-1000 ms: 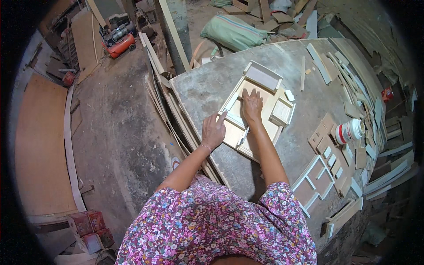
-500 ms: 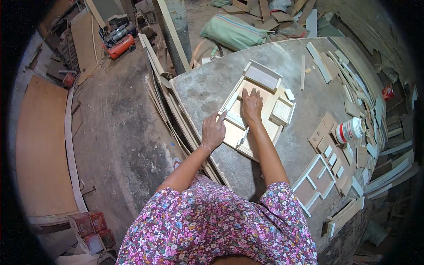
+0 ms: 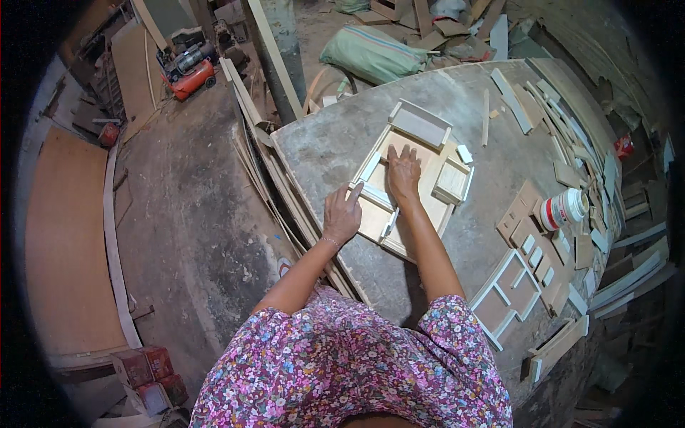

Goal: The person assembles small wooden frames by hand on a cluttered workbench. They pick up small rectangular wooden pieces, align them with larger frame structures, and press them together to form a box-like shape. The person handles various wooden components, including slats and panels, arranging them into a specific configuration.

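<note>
A shallow wooden tray with raised strip walls lies on the worktable, turned at an angle. My right hand rests palm down on its floor, fingers stretched out and slightly apart. At the left rim, my left hand is closed on the tray's edge, its index finger reaching over a pale divider strip. Part of the grip is hidden under the hand. A grey-floored compartment forms the tray's far end. A smaller open wooden box sits along its right side.
Right of the tray are a white tub, a white-edged frame with dividers and several small white-topped blocks. Wood offcuts line the table's right side. A red compressor stands far left; a green sack lies beyond the table.
The whole view has shifted slightly. Both hands keep almost the same places on the tray, with no visible change in how they touch it.
</note>
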